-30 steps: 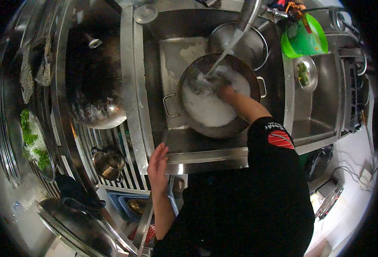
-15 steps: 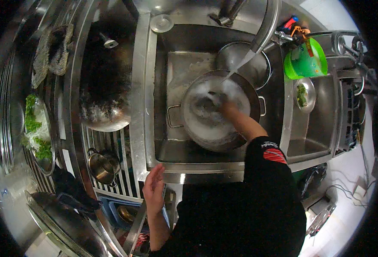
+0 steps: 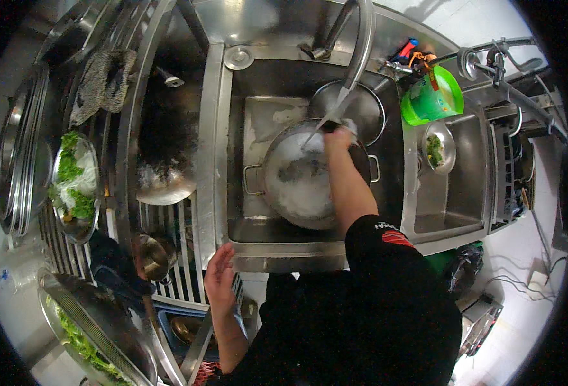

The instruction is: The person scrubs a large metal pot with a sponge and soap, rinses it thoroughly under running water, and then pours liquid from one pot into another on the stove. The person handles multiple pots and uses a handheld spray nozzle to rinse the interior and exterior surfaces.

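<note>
A large round two-handled pan [image 3: 290, 196] lies in the deep metal sink [image 3: 268, 248], with whitish suds and water inside. My right hand [image 3: 338, 137] is at the pan's far right rim, closed round something dark and partly foamy that I cannot make out. Water falls into the pan beside that hand from the curved tap [image 3: 364, 45]. Behind the pan, a round metal lid or bowl [image 3: 369, 106] leans under its rim. My left hand [image 3: 219, 273] hovers at the sink's front left edge, fingers stretched, holding nothing.
To the right, a bright green tub [image 3: 430, 96] stands above a smaller sink holding a bowl [image 3: 447, 148] with green scraps. At left are a blackened wok [image 3: 168, 183], a small metal pot [image 3: 155, 257] and a dish of greens [image 3: 77, 186].
My right hand has moved from the pan's middle to its far right rim. The view has shifted slightly, and my left hand stays open near the sink edge.
</note>
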`<state>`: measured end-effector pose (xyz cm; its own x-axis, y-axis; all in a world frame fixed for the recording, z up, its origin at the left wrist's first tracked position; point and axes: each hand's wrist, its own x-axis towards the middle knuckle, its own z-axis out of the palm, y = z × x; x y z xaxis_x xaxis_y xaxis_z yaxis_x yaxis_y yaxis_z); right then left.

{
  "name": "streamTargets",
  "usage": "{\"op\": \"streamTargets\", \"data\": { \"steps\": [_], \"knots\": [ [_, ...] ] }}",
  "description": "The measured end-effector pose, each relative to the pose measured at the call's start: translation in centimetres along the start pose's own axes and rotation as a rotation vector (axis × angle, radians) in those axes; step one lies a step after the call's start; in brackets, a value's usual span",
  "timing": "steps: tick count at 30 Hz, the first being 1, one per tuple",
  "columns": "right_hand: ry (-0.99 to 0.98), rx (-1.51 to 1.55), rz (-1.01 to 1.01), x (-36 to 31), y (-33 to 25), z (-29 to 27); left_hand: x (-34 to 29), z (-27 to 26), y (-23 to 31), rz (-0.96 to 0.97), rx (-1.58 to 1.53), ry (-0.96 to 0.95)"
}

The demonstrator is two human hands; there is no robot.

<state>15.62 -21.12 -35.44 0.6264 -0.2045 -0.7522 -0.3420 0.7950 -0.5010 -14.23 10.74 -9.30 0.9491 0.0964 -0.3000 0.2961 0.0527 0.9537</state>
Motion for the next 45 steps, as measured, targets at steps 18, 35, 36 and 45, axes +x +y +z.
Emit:
{"op": "streamTargets", "data": {
  "steps": [18, 35, 36, 45],
  "knots": [
    [-1.073, -3.278, -0.665, -8.8, -12.3, -10.5, 0.6, 1.0, 1.1, -0.023, -0.016, -0.046],
    [-0.014, -1.982, -0.806, -25.3, -17.9, -4.3, 25.4, 24.0, 3.7, -0.396, -0.447, -0.408],
    [0.058, -1.855, -1.118, -25.5, -22.0, -5.3, 26.4, 25.8, 3.8, -0.413, -0.44, -0.438],
    [0.528, -1.684, -1.5, -23.1, -40.0, -6.4, 24.4, 30.6, 7.1, -0.192, -0.252, -0.559]
  ]
}}
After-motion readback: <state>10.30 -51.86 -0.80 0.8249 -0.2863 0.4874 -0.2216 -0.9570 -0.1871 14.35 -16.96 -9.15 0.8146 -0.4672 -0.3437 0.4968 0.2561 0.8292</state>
